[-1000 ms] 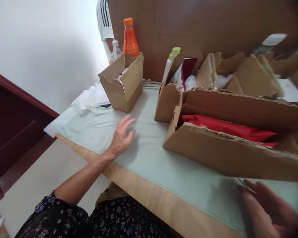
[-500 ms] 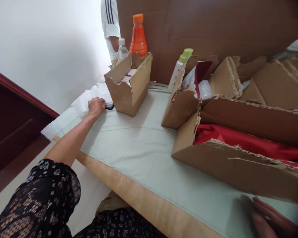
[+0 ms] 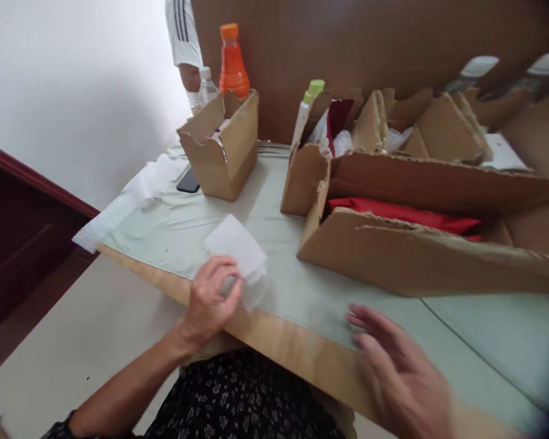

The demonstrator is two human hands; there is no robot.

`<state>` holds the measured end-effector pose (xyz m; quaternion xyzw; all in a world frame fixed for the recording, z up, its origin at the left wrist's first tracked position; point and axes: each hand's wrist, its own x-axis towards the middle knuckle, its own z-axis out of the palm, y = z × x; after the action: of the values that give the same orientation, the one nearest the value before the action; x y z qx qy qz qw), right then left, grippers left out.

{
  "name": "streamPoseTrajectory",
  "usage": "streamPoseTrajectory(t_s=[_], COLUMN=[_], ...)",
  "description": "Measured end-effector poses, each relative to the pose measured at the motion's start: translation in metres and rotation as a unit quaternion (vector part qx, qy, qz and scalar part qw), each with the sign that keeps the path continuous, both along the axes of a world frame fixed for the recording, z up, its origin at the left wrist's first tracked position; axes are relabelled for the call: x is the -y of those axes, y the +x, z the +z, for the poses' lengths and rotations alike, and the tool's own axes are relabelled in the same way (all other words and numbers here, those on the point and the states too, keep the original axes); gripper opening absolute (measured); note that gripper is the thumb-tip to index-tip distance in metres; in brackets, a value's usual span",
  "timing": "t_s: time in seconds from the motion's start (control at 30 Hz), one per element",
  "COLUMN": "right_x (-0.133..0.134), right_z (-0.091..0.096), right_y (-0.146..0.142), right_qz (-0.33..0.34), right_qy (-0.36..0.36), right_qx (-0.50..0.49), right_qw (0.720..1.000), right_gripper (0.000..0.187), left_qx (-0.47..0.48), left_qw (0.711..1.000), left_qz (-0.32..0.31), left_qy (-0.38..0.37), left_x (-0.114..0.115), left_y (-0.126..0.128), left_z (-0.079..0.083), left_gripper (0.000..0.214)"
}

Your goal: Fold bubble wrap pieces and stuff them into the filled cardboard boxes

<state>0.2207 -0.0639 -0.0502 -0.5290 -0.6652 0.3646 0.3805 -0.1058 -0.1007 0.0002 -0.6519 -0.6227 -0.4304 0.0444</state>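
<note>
My left hand (image 3: 209, 299) is closed on a white translucent bag (image 3: 238, 251) at the near edge of the table (image 3: 283, 347), pinching its lower corner. My right hand (image 3: 400, 369) hovers open over the table's front edge, fingers spread and blurred, holding nothing. A long cardboard box (image 3: 421, 256) with a red item (image 3: 402, 214) inside lies just beyond my right hand.
A small open cardboard box (image 3: 222, 149) stands at the back left, with a dark phone (image 3: 188, 181) and a pile of white bags (image 3: 146, 186) beside it. An orange bottle (image 3: 232, 61), more boxes and a person in a white shirt (image 3: 183, 36) are behind.
My left hand came back from the pile at the far left with a white bag to the near edge. My right hand moved left and further into view.
</note>
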Motion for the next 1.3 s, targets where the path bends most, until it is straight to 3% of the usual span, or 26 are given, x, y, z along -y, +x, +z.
streamPoseTrajectory(t_s=[0.1, 0.2, 0.3, 0.4, 0.5, 0.6, 0.7, 0.77, 0.87, 0.93, 1.0, 1.07, 1.13, 1.2, 1.3], right_x=[0.007, 0.004, 0.004, 0.002, -0.007, -0.025, -0.043, -0.05, -0.047, -0.039, -0.033, -0.032, -0.036, -0.042, -0.04], right_z=[0.014, 0.019, 0.024, 0.035, 0.049, 0.055, 0.049, 0.046, 0.05, 0.056, 0.058, 0.052, 0.036, 0.016, -0.011], right_y=[-0.044, -0.054, -0.037, -0.005, 0.037, 0.078, 0.107, 0.114, 0.098, 0.069, 0.03, -0.004, -0.02, -0.01, 0.038], right_qz=[0.063, 0.059, 0.012, -0.054, -0.095, -0.089, -0.066, -0.08, -0.116, -0.083, 0.014, 0.129, 0.214, 0.257, 0.263], right_qy=[-0.117, -0.142, -0.124, -0.093, -0.055, -0.022, 0.009, 0.084, 0.244, 0.317, 0.346, 0.331, 0.308, 0.305, 0.29], right_qx=[-0.092, -0.099, -0.105, -0.079, -0.003, 0.096, 0.192, 0.276, 0.361, 0.348, 0.316, 0.311, 0.326, 0.345, 0.365], right_qw=[0.987, 0.983, 0.987, 0.991, 0.994, 0.991, 0.979, 0.954, 0.892, 0.878, 0.883, 0.882, 0.868, 0.849, 0.845], right_gripper=[0.067, 0.061, 0.045, 0.041, 0.039, 0.041, 0.043, 0.044, 0.039, 0.033, 0.036, 0.043, 0.049, 0.056, 0.061], left_qx=[0.111, 0.229, 0.369, 0.505, 0.544, 0.487, 0.357, 0.218, -0.007, -0.106, -0.171, -0.238, -0.304, -0.348, -0.362], left_qw=[0.986, 0.95, 0.893, 0.83, 0.818, 0.853, 0.906, 0.948, 0.988, 0.991, 0.981, 0.952, 0.918, 0.901, 0.901], left_qz=[-0.105, -0.174, -0.177, -0.118, -0.03, 0.022, 0.058, 0.079, 0.091, 0.048, -0.055, -0.165, -0.218, -0.216, -0.187], left_qy=[-0.062, -0.125, -0.187, -0.206, -0.186, -0.189, -0.22, -0.217, -0.123, -0.069, -0.068, -0.098, -0.127, -0.145, -0.15], left_x=[0.005, 0.001, -0.005, -0.008, -0.01, -0.015, -0.023, -0.026, -0.025, -0.022, -0.024, -0.031, -0.04, -0.045, -0.041], left_y=[0.069, 0.098, 0.089, 0.064, 0.039, 0.018, 0.001, -0.003, 0.009, 0.028, 0.049, 0.062, 0.06, 0.046, 0.019], left_z=[-0.014, -0.012, -0.002, 0.009, 0.015, 0.01, -0.004, -0.014, -0.018, -0.014, -0.011, -0.013, -0.022, -0.035, -0.052], left_gripper=[0.012, 0.011, 0.009, 0.009, 0.016, 0.024, 0.03, 0.04, 0.059, 0.065, 0.068, 0.066, 0.063, 0.064, 0.064])
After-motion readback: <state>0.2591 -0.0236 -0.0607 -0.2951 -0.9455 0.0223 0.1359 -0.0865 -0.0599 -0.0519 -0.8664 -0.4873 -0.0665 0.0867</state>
